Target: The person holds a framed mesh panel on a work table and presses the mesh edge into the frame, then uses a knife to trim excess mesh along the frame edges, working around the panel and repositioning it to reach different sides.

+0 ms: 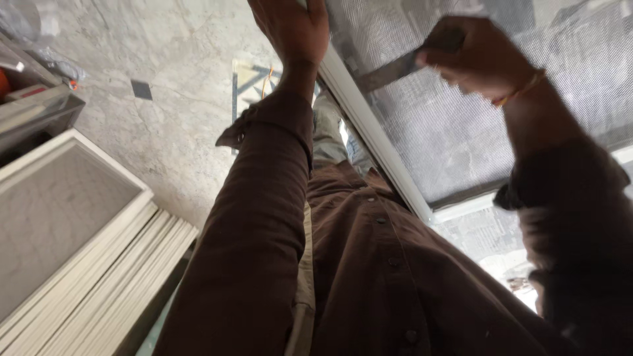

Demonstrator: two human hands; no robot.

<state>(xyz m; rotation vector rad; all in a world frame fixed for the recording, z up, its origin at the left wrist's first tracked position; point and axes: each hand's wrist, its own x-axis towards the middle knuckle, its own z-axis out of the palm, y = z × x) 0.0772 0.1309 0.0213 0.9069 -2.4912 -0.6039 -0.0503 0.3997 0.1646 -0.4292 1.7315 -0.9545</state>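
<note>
White-framed mesh screen (pixel 422 132), grey woven netting stretched inside a pale frame, tilted so its long edge runs diagonally from top centre down to the right. Near corner of the frame resting low at right, above sheets of newspaper. Flat metal blade tool (pixel 395 68), dull grey, narrow and long, lying against the mesh close to the frame's inner edge, its handle end hidden, slightly blurred.

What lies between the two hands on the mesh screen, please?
In the head view, the white frame bar of the mesh screen runs between the left hand and the right hand, which grips a flat metal tool.
</note>
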